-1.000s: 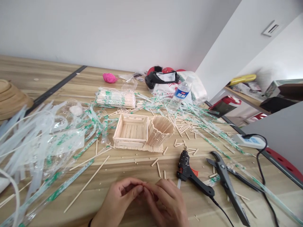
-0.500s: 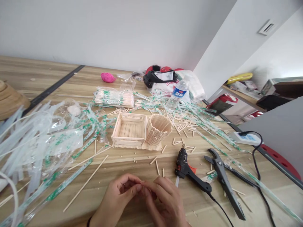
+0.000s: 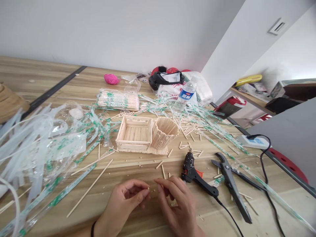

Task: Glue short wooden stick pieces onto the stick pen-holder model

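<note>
At the front of the table, my left hand is closed in a pinch, with a tiny pale piece at the fingertips; its kind is too small to tell. My right hand is a short way to the right, thumb and forefinger slightly apart, nothing visible between them. Beyond the hands stand a square open box of wooden sticks and a round stick-built cup, side by side on a stick base. To the right lie a black hot glue gun and a pair of cutters.
Loose short sticks and green-printed wrappers litter the right. Clear glue sticks and plastic pile up at left. Behind are a bundle of sticks, pink yarn and a bottle. A power strip sits at the right edge.
My hands were together at the fingertips and have now come apart, leaving a small gap. The tiny pale piece now shows at the left fingertips. The view has shifted slightly.
</note>
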`<state>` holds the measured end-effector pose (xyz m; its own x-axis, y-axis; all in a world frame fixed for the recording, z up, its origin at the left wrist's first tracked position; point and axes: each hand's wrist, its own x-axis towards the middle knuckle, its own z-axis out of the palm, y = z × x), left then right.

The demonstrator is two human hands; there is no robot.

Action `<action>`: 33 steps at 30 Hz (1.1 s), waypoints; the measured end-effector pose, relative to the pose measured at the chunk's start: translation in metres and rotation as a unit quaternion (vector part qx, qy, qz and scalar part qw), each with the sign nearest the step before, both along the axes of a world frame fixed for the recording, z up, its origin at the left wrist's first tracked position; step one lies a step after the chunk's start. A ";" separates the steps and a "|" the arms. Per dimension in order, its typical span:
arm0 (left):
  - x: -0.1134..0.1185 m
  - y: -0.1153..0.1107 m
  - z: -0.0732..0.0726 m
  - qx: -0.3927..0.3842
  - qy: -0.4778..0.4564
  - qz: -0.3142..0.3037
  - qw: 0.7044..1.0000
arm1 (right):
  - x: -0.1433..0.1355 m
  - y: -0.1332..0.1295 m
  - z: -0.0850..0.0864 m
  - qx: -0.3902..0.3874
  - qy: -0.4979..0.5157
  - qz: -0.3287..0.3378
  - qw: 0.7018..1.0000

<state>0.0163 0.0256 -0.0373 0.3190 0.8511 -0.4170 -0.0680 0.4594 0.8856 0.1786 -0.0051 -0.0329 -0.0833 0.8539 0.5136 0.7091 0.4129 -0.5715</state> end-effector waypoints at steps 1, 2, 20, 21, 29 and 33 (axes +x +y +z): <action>0.000 0.000 0.000 0.002 -0.001 0.001 1.000 | 0.000 -0.001 0.001 -0.001 -0.006 0.010 1.000; 0.000 0.000 0.000 0.006 -0.001 0.001 1.000 | 0.000 -0.002 0.001 -0.002 -0.012 0.018 1.000; -0.002 -0.008 -0.004 0.242 0.180 -0.136 0.944 | -0.015 0.066 -0.006 -0.087 -0.242 0.065 0.964; -0.004 -0.008 -0.004 0.312 0.209 -0.144 0.916 | -0.016 0.068 -0.006 -0.084 -0.247 0.066 0.963; -0.016 0.000 -0.017 0.599 0.460 -0.146 0.639 | -0.015 0.068 -0.003 -0.087 -0.258 0.063 0.960; -0.016 0.000 -0.016 0.620 0.495 -0.131 0.594 | -0.014 0.069 -0.004 -0.087 -0.252 0.064 0.962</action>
<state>0.0005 0.0261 -0.0529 0.6292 0.6749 0.3855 0.6984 -0.7086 0.1006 0.1644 0.0639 -0.0370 -0.3949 0.8895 0.2299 0.8638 0.4447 -0.2368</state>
